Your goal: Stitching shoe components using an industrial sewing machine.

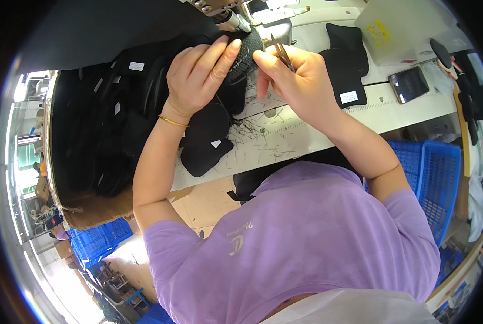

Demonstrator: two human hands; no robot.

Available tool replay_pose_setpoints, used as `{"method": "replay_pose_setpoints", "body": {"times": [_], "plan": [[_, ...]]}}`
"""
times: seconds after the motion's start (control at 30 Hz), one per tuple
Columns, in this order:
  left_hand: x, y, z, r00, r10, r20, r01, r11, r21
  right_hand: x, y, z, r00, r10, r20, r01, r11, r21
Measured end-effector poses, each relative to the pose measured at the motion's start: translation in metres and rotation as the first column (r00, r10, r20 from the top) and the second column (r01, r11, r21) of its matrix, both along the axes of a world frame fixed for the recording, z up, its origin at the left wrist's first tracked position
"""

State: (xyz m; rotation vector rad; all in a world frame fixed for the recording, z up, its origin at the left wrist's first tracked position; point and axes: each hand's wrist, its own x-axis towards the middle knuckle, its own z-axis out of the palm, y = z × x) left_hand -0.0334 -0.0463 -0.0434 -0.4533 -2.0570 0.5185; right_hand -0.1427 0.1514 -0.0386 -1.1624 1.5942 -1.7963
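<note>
My left hand (198,78), with a gold bangle at the wrist, lies with its fingers stretched out on a dark textured fabric piece (245,58) under the sewing machine head (228,19). Its fingertips rest close to the presser area; the hand's underside is hidden. My right hand (298,78) is closed around dark, slim tweezers (281,52), their points upward beside the machine's needle area. Just below my left hand, black shaped pieces (203,154) with small white labels lie at the table's edge.
A large heap of black labelled pieces (112,124) fills the left side. More black pieces (347,70), a phone (409,85) and a translucent bin (403,32) are at right. Loose threads litter the white table (301,129). Blue crates (436,183) stand below.
</note>
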Motion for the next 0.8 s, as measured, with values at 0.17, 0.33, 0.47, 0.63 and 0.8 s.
{"method": "replay_pose_setpoints", "body": {"times": [0.17, 0.33, 0.47, 0.63, 0.8], "plan": [[-0.003, 0.001, 0.002, 0.996, 0.085, 0.002, -0.085, 0.996, 0.020, -0.002, -0.009, -0.005, 0.999, -0.042, -0.007, 0.042, 0.999, -0.016], [0.001, 0.010, 0.005, 0.991, 0.127, -0.042, -0.127, 0.992, -0.012, 0.002, -0.010, -0.002, 0.993, -0.031, 0.117, 0.041, 0.996, -0.084], [0.009, 0.046, 0.019, 0.992, 0.123, -0.031, -0.122, 0.992, 0.008, -0.002, -0.007, 0.000, 0.989, -0.034, 0.143, 0.045, 0.996, -0.073], [0.000, 0.065, 0.022, 0.961, 0.270, -0.060, -0.270, 0.963, 0.006, 0.001, -0.010, -0.001, 0.986, -0.036, 0.161, 0.054, 0.992, -0.110], [-0.002, 0.085, 0.025, 0.866, 0.501, -0.009, -0.501, 0.866, 0.010, 0.000, -0.011, -0.001, 0.989, -0.025, 0.144, 0.043, 0.992, -0.122]]}}
